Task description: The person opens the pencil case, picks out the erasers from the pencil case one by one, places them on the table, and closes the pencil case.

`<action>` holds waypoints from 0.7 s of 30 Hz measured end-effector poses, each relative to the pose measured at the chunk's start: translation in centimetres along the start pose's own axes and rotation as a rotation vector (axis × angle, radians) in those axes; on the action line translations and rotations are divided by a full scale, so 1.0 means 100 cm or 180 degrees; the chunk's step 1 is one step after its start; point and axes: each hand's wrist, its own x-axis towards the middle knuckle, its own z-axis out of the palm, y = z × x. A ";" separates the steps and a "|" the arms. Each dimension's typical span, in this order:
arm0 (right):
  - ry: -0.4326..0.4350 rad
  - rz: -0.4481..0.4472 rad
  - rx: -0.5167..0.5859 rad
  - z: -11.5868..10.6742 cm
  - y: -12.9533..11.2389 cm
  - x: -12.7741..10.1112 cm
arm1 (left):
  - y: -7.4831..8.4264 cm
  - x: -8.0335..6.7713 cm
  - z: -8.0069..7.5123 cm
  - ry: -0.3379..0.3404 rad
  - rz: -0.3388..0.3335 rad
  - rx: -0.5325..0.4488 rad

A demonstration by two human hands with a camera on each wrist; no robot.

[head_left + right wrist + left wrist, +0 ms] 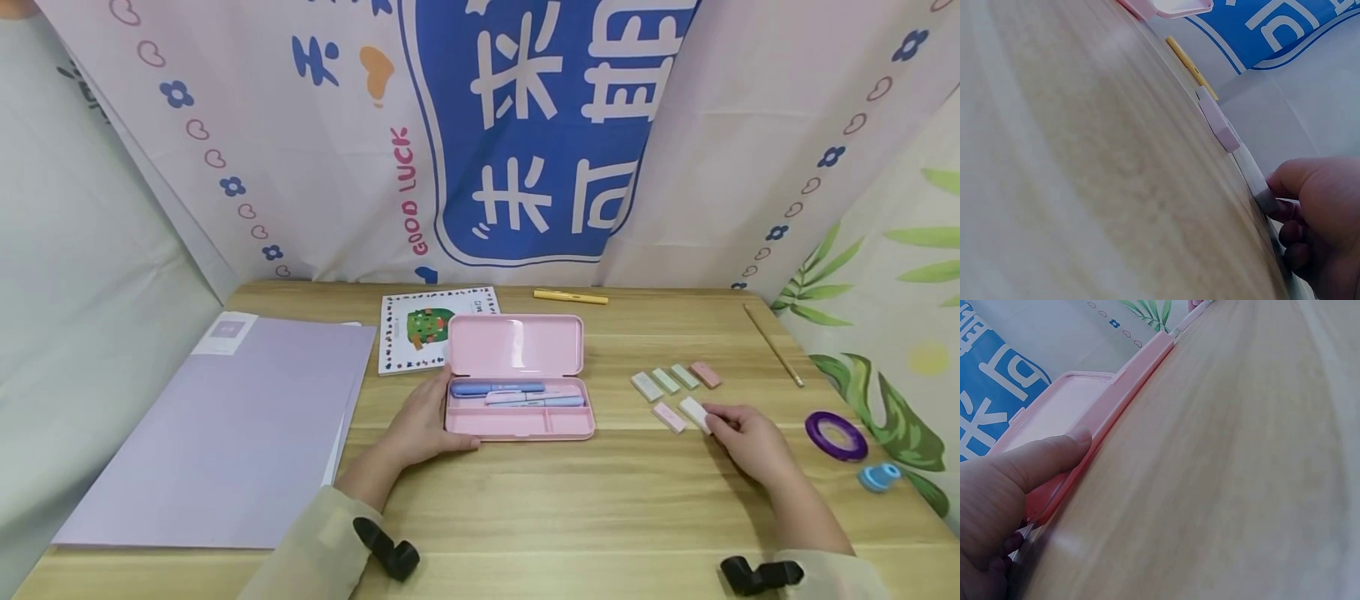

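An open pink pencil case [497, 423] stands mid-table with blue and pale pens [525, 402] in its back compartment. My left hand [422, 421] grips its left end, the thumb [1054, 459] lying along the front wall. Over on the right, my right hand [750, 437] pinches a white eraser [694, 412] between thumb and fingers, low at the tabletop. Just left of that lies a pink eraser [669, 417], also seen in the right wrist view. Behind them sit several more small erasers in a row, grey, green and a darker pink one [706, 374].
A lilac folder [217, 442] covers the table's left side. Behind the case lie a booklet [405, 333] and a yellow pen [571, 297]. Along the right edge are a pencil [774, 346], a purple tape roll [812, 429] and a small blue object [877, 477].
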 end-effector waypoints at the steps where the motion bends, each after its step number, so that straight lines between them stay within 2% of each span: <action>1: 0.0005 -0.0010 -0.0016 0.000 0.000 0.000 | 0.000 0.000 0.000 0.0002 0.0001 0.0000; 5: 0.0075 -0.0086 -0.0055 0.000 -0.001 0.000 | -0.001 0.000 0.000 0.0011 -0.0002 0.0008; 8: 0.0261 -0.0195 -0.0048 0.000 -0.006 0.000 | -0.002 0.000 0.000 0.0011 0.0002 0.0014; 12: 0.0485 -0.0370 0.0028 0.002 -0.024 0.007 | -0.001 0.000 0.000 0.0018 0.0002 0.0010; 15: 0.0463 -0.0472 0.0139 0.007 -0.041 0.016 | -0.001 0.000 0.000 0.0014 -0.0012 -0.0004; 21: 0.0203 -0.0570 0.0400 0.027 -0.077 0.040 | 0.000 -0.001 0.000 0.0032 -0.0003 -0.0032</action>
